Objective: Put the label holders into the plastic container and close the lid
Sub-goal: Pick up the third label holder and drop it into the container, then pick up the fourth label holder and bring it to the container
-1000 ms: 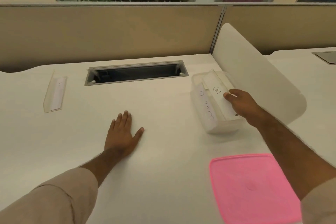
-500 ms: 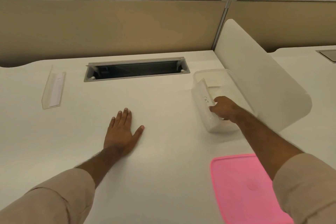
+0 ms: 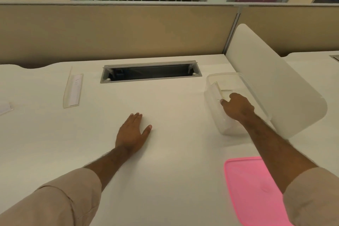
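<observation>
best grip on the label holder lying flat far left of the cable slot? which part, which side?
Take the label holder by its long edges, near the middle, coming from above. It lies flat on the desk as a long narrow strip, so a pinch across the short width should hold it level. One long edge looks slightly raised, which may give the fingers purchase. The left hand, flat on the desk, looks nearest.

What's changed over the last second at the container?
The right hand carried its label holder from above the rim down into the plastic container, standing it against the left wall. Left hand, pink lid and the holder on the desk stayed put.
</observation>
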